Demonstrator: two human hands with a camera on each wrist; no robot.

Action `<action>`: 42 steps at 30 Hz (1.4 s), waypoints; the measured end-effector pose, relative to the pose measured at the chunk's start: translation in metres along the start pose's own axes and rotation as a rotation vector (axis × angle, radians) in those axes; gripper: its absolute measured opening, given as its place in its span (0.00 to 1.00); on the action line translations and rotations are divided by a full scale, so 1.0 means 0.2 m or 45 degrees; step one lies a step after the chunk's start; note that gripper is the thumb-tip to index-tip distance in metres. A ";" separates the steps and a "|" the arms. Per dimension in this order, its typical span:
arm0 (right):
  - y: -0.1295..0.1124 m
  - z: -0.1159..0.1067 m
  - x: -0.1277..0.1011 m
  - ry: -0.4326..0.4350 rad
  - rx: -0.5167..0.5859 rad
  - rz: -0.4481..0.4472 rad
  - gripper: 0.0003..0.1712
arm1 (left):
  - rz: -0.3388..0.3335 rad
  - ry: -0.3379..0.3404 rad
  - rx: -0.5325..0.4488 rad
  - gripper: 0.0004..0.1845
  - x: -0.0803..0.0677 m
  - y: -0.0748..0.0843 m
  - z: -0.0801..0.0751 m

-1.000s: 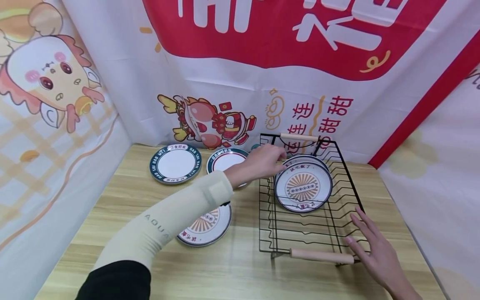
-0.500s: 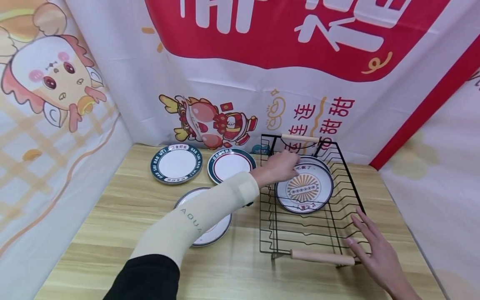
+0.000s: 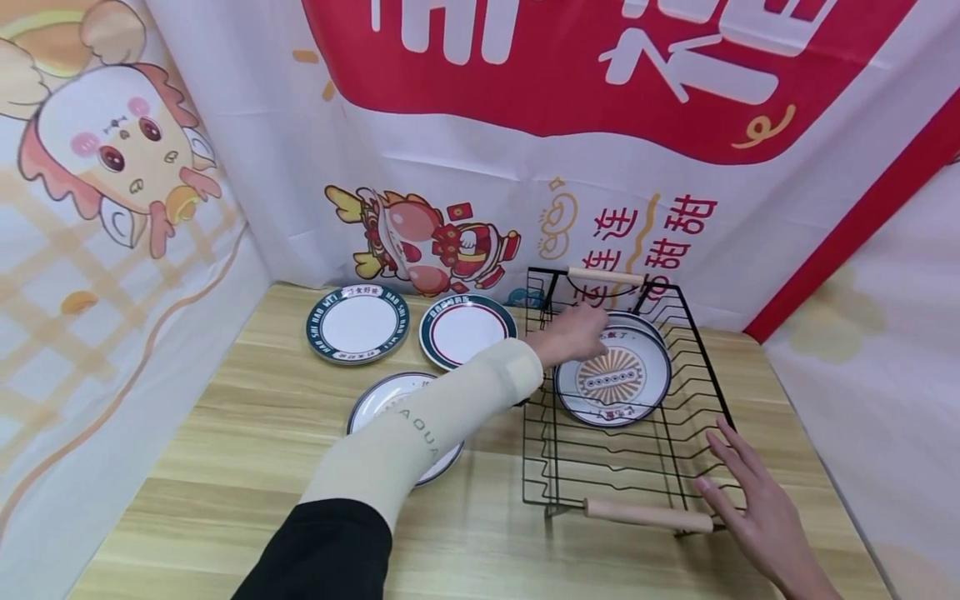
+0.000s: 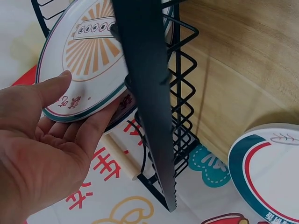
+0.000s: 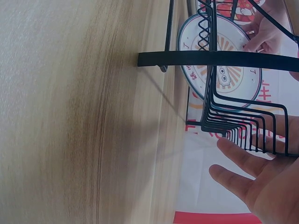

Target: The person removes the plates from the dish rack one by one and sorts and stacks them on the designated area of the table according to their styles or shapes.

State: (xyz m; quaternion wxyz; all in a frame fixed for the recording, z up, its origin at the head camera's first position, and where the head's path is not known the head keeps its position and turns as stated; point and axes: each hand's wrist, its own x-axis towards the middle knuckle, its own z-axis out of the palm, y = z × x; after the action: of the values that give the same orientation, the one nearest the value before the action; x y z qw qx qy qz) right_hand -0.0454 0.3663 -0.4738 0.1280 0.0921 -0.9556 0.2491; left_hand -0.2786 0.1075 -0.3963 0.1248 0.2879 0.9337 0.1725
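A black wire dish rack (image 3: 675,433) with wooden handles stands on the right of the table. A white plate with an orange sunburst (image 3: 613,377) leans upright in it, with a second plate (image 3: 641,320) right behind. My left hand (image 3: 581,333) reaches across to that plate's upper left rim. In the left wrist view the left hand (image 4: 86,95) pinches the sunburst plate (image 4: 88,60), thumb on the face and fingers behind. My right hand (image 3: 738,492) rests flat with straight fingers against the rack's near right corner; the right wrist view shows this hand (image 5: 252,182) beside the rack wires (image 5: 210,58).
Two green-rimmed plates (image 3: 357,323) (image 3: 465,331) lie flat at the table's back. Another sunburst plate (image 3: 382,400) lies under my left forearm. Printed cloth banners wall the table at the back and on both sides. The rack's near wooden handle (image 3: 648,515) faces me.
My left hand has moved right from the rack's left side onto the sunburst plate's rim. The right hand and rack have stayed put.
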 end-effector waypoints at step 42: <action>0.00 0.00 0.00 -0.010 -0.011 0.002 0.39 | 0.262 0.422 -0.214 0.14 -0.25 -0.05 -0.10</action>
State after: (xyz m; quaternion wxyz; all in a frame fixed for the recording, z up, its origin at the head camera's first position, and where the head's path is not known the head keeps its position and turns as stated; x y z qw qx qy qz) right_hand -0.0459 0.3669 -0.4730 0.1244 0.0917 -0.9572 0.2446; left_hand -0.2502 0.0657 -0.3754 -0.0251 0.3380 0.8895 0.3065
